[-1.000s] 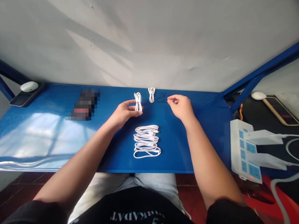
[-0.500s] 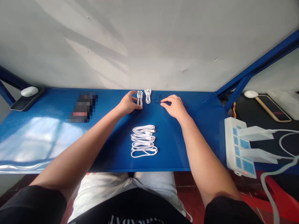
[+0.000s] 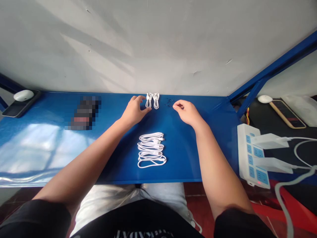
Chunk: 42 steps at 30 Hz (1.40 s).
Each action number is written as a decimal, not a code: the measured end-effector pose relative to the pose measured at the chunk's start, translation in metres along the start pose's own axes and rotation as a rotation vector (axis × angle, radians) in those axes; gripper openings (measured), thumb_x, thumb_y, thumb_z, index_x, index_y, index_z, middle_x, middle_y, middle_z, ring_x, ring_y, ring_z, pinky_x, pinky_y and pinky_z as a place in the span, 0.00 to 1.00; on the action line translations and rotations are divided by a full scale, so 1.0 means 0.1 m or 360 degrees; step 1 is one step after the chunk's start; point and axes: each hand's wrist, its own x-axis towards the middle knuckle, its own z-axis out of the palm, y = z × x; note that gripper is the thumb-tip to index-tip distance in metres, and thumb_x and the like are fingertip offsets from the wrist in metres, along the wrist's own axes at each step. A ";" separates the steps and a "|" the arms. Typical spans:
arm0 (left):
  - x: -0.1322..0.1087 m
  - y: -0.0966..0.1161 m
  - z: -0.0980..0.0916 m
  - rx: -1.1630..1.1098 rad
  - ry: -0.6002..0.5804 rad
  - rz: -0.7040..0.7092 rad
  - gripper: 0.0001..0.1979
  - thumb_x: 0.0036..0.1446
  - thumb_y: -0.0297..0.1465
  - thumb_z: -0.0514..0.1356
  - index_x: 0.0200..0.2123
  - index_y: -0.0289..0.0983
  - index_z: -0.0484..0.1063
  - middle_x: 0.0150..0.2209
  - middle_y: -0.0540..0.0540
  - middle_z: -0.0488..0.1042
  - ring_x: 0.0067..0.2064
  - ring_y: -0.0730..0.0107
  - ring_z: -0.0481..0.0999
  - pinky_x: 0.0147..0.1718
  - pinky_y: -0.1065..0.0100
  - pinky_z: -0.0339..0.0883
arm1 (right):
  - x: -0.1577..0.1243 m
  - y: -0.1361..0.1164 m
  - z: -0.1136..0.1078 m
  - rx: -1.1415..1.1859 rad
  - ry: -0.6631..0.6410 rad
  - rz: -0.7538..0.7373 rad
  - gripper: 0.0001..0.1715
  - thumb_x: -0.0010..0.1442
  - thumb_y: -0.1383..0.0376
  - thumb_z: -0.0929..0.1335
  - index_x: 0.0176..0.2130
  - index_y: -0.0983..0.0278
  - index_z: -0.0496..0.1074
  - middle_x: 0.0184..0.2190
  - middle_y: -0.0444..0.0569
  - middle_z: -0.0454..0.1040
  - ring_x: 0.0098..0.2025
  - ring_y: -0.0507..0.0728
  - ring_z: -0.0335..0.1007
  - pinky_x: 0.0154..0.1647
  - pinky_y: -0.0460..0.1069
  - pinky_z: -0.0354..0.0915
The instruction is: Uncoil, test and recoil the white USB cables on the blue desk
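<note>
From where I'm standing: left coiled cable point(image 3: 148, 101) sits at the back of the blue table point(image 3: 184, 145), near the wall point(image 3: 170, 49), just beside the right coiled cable point(image 3: 156, 101). Long axis of both roughly front to back, plug ends seemingly wallward. Left hand point(image 3: 135, 108): thumb and fingers spread around the left coil, grip slack; can't tell if skin touches. Right hand point(image 3: 186, 111): fingertips pinched together beside black ties point(image 3: 169, 102); can't tell if one's between them. Looser white cables point(image 3: 151, 150) lie nearer, loops running left-right.
</note>
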 end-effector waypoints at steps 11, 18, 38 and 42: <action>-0.70 0.09 -0.34 -0.0117 -0.0920 0.0456 0.21 0.58 0.46 0.66 0.50 0.40 0.80 0.47 0.43 0.80 0.45 0.60 0.78 0.42 0.65 0.69 | 0.04 0.02 0.20 0.0239 0.0227 -0.0038 0.15 0.62 0.54 0.67 0.35 0.63 0.76 0.32 0.49 0.78 0.34 0.58 0.73 0.38 0.51 0.65; -0.73 -0.04 -0.22 -0.0092 -0.0728 0.0689 0.14 0.64 0.36 0.62 0.49 0.39 0.81 0.46 0.41 0.81 0.45 0.61 0.79 0.45 0.63 0.71 | 0.04 0.01 0.21 0.0265 0.0274 0.0000 0.17 0.60 0.53 0.69 0.33 0.64 0.77 0.30 0.49 0.79 0.33 0.58 0.74 0.36 0.52 0.65; -0.67 -0.15 -0.19 -0.0254 -0.0430 0.0258 0.18 0.59 0.43 0.64 0.48 0.42 0.83 0.39 0.46 0.83 0.36 0.62 0.78 0.37 0.66 0.69 | -0.14 -0.25 0.07 -0.0103 -0.0258 -0.0070 0.08 0.56 0.61 0.72 0.36 0.60 0.82 0.37 0.50 0.79 0.36 0.57 0.72 0.39 0.53 0.69; -0.65 -0.16 -0.22 -0.0473 -0.0431 -0.0064 0.21 0.59 0.48 0.63 0.47 0.40 0.84 0.31 0.48 0.82 0.29 0.67 0.73 0.28 0.69 0.61 | -0.14 -0.27 0.10 -0.0138 -0.0104 -0.0153 0.09 0.55 0.62 0.73 0.37 0.60 0.82 0.43 0.51 0.78 0.39 0.58 0.72 0.44 0.54 0.69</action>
